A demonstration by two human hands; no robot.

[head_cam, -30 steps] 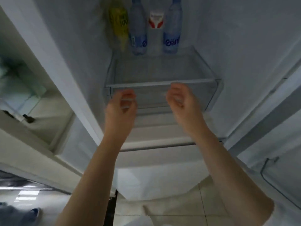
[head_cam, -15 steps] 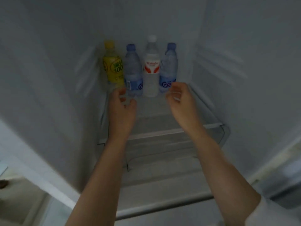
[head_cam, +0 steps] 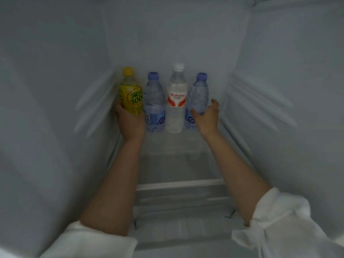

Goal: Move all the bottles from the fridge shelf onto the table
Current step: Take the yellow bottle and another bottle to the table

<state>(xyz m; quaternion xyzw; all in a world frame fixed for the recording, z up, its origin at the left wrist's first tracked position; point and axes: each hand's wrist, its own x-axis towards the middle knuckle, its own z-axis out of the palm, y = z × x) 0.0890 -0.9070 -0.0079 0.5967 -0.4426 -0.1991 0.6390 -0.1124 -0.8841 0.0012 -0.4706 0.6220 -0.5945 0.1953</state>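
Several bottles stand in a row at the back of the glass fridge shelf point(head_cam: 173, 164). From the left they are a yellow drink bottle point(head_cam: 131, 91), a blue-capped water bottle point(head_cam: 154, 103), a taller clear bottle with a white cap and red label point(head_cam: 176, 97), and a second blue-capped water bottle point(head_cam: 198, 95). My left hand point(head_cam: 130, 121) is wrapped around the base of the yellow bottle. My right hand point(head_cam: 207, 116) is spread around the lower right side of the rightmost blue bottle, fingers apart, touching it.
White fridge walls with moulded shelf rails close in on both sides point(head_cam: 260, 101). A transparent drawer front point(head_cam: 184, 200) lies below the shelf's front edge. White sleeves cover my forearms near the bottom.
Both hands have reached deeper into the fridge to the bottle row. The left hand closed on the yellow bottle and the right hand opened around the rightmost blue bottle. The view moved closer.
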